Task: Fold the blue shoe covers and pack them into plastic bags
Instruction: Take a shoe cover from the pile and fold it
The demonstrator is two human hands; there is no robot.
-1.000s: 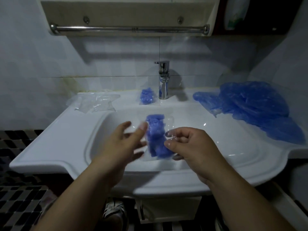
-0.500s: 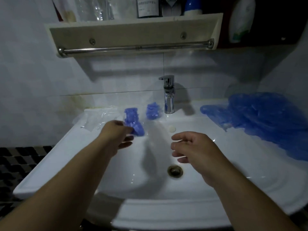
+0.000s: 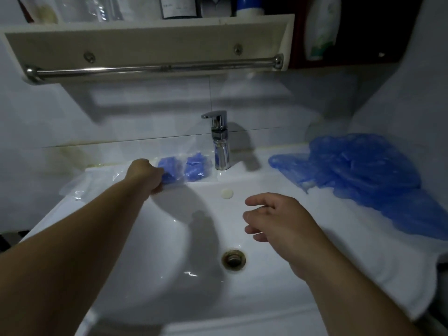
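Two filled bags lie on the back ledge of the sink (image 3: 254,177), left of the tap (image 3: 219,144). The first pack (image 3: 196,167) lies free just beside the tap. The second pack (image 3: 172,168) lies touching it on the side away from the tap, with the left hand (image 3: 145,177) on its outer end. I judge that two packs are finished and the second is being put in its place.

Most of the work is left. A big heap of loose shoe covers (image 3: 358,170) lies unfolded well to the right of the tap. The empty bags (image 3: 92,186) lie far to the left of the tap, beyond the left hand. The right hand (image 3: 274,219) hovers over the basin in front of the tap, its fingers apart, loosely bent and holding nothing.

The left hand's fingers are hidden behind the back of the hand, so I cannot tell whether they pinch the second pack or only touch it. The clear film barely shows in the dim light, so the empty bags cannot be counted. Nor can the covers in the heap or in either pack. The heap runs out of view at the right edge.
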